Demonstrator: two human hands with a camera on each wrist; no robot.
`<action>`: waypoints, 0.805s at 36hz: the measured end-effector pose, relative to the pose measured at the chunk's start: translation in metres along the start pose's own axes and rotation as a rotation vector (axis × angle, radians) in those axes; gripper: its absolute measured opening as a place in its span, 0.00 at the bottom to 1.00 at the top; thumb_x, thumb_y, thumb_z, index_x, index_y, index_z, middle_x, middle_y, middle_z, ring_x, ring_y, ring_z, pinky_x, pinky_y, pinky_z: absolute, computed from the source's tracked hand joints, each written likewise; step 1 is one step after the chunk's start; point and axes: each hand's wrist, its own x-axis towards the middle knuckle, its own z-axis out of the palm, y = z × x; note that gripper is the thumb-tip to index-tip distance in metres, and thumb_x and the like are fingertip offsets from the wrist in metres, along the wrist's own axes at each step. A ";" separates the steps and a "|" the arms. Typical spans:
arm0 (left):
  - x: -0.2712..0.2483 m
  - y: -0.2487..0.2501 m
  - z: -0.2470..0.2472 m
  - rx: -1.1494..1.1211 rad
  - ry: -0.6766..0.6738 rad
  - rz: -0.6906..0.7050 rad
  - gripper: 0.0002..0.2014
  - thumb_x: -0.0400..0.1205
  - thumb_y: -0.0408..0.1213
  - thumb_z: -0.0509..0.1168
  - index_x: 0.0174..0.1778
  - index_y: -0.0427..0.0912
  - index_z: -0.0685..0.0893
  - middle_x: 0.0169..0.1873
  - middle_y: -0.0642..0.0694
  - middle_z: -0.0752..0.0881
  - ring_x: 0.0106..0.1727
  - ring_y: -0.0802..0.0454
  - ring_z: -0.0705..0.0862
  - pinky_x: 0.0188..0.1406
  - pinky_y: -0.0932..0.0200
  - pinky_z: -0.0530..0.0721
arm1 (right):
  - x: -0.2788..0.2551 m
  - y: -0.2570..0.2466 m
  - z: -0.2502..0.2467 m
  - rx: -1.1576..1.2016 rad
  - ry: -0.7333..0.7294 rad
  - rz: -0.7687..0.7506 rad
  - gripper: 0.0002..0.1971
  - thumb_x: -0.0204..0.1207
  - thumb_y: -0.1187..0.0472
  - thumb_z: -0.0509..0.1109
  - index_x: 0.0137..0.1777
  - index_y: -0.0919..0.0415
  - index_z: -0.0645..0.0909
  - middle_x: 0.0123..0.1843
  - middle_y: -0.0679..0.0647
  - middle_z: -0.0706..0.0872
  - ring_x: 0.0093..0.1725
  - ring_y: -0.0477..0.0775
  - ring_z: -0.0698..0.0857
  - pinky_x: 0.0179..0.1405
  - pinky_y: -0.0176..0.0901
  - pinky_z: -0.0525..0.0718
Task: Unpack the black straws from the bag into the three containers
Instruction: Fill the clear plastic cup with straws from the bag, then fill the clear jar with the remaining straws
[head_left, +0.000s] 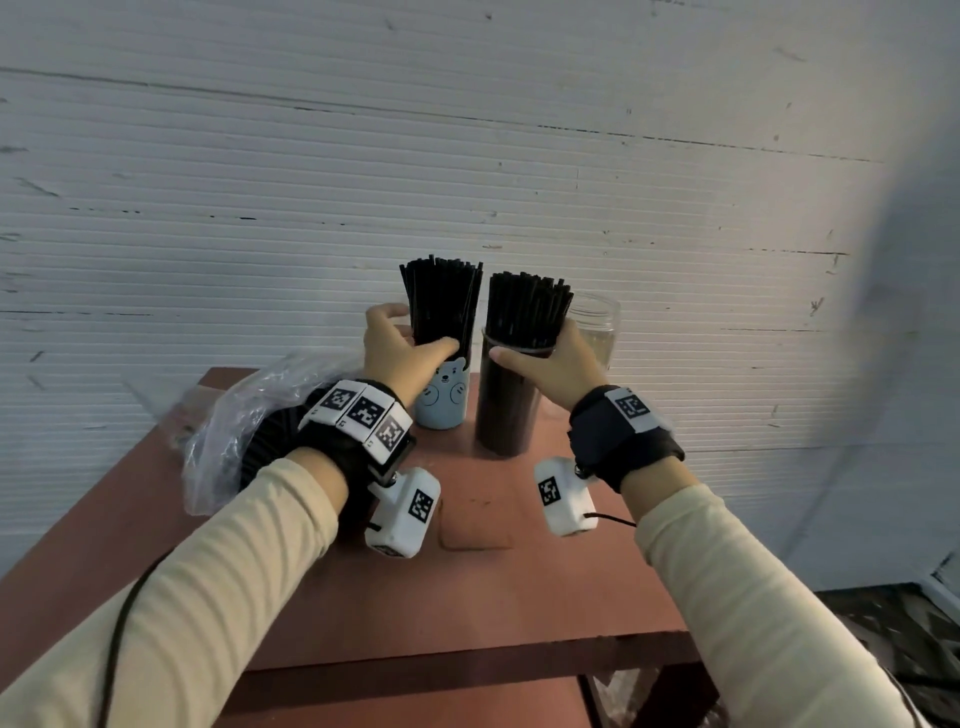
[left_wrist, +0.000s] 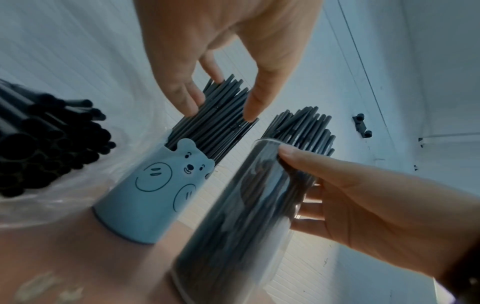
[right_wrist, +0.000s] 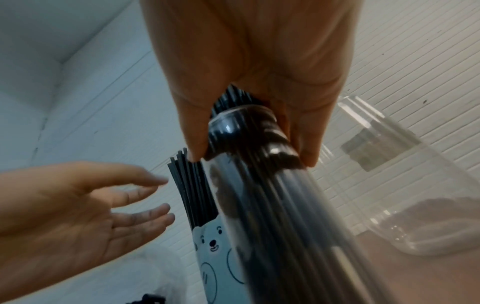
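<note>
Black straws (head_left: 441, 299): stood upright in the bear cup (head_left: 444, 397) and, as a second bunch (head_left: 524, 312), in the tall clear tube (head_left: 506, 400), just to the cup's 3 o'clock; both looked full.
Bag (head_left: 244, 426): lay at 9 o'clock of the cup on the red table (head_left: 467, 582), more straws (left_wrist: 46, 142) showing at its mouth.
Jar (head_left: 597, 325): clear, empty, behind the tube at about 1 o'clock.
Left hand (head_left: 400, 348): fingers straight and spread loosely against the cup's bunch, thumb in front, other fingers behind; it gripped nothing firmly.
Right hand (head_left: 556, 364): wrapped round the tube's rim, thumb (left_wrist: 293, 153) on the near side, fingers behind.
Key relation: by my judgement, the remaining straws lay at the left hand's 8 o'clock, long axis running roughly from 10 to 4 o'clock across the table, while the empty jar sat nearest the right hand.
Next move, a guess: the left hand was better placed to fetch from the bag, and the straws would need turning upright before they went into the jar.
</note>
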 end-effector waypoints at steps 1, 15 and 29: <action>0.003 0.000 0.003 0.001 -0.006 -0.002 0.38 0.71 0.38 0.79 0.73 0.44 0.66 0.61 0.47 0.77 0.58 0.56 0.78 0.55 0.64 0.77 | 0.005 0.001 0.004 -0.010 0.026 0.027 0.38 0.57 0.38 0.81 0.64 0.57 0.77 0.56 0.47 0.87 0.56 0.45 0.85 0.59 0.47 0.85; 0.039 -0.018 0.028 0.243 -0.119 -0.138 0.43 0.70 0.37 0.80 0.75 0.35 0.63 0.65 0.38 0.81 0.67 0.40 0.81 0.66 0.50 0.79 | 0.037 0.002 0.032 -0.013 0.144 0.037 0.41 0.67 0.49 0.81 0.74 0.65 0.64 0.67 0.59 0.79 0.66 0.58 0.80 0.64 0.47 0.79; 0.042 -0.023 0.026 0.367 -0.129 -0.233 0.38 0.59 0.54 0.78 0.62 0.37 0.80 0.53 0.42 0.88 0.54 0.44 0.87 0.56 0.53 0.87 | 0.002 0.001 -0.004 -0.295 0.314 -0.193 0.33 0.77 0.53 0.68 0.77 0.66 0.62 0.71 0.64 0.70 0.71 0.64 0.69 0.71 0.54 0.69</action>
